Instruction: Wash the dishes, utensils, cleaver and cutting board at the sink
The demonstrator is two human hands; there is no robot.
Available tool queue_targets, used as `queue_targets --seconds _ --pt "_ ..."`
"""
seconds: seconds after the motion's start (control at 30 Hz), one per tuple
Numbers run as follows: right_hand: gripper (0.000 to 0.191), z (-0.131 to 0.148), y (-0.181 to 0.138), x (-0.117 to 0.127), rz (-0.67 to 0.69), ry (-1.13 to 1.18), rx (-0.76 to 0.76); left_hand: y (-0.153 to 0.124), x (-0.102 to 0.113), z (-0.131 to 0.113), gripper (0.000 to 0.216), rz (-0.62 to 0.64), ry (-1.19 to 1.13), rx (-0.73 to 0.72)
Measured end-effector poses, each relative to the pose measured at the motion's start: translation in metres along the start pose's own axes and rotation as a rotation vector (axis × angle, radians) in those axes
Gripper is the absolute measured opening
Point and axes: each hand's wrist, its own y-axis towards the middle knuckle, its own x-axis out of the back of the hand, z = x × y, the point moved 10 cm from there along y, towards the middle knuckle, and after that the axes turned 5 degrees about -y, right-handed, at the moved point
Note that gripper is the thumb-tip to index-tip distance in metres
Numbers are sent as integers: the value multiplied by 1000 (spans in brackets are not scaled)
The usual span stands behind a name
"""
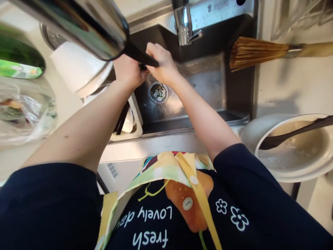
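Stainless steel sink (205, 74) is overhung by a metal pan (85, 24); its black handle (140, 53) is gripped by the right hand (163, 64), the fingers (157, 52) clenched around it; the left hand (128, 71) is held just beside it (its grip cannot be made out).

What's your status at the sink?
Right hand gripping black handle of steel pan. Left hand against it. Above sink drain; faucet just beyond.
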Motion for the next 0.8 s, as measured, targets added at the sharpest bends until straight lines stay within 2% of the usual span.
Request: queue_targets --seconds 0.07,0.13,0.3,0.43,0.6,0.8 --pt "25 -2 3 -12 41 7 -9 -4 10 10 57 -102 -47 59" --pt "25 -5 6 -23 72 26 -10 -8 12 14 56 -131 -70 78" --pt "22 -9 3 -44 136 72 -45 -16 8 10 61 -91 55 71" --pt "21 -8 -7 -52 193 113 -86 -22 2 9 69 -61 114 66" --pt "18 -10 -14 -59 193 121 -107 -26 -11 15 75 11 123 93" --pt "22 -9 -22 -77 347 230 -142 -29 -23 21 75 72 95 120"
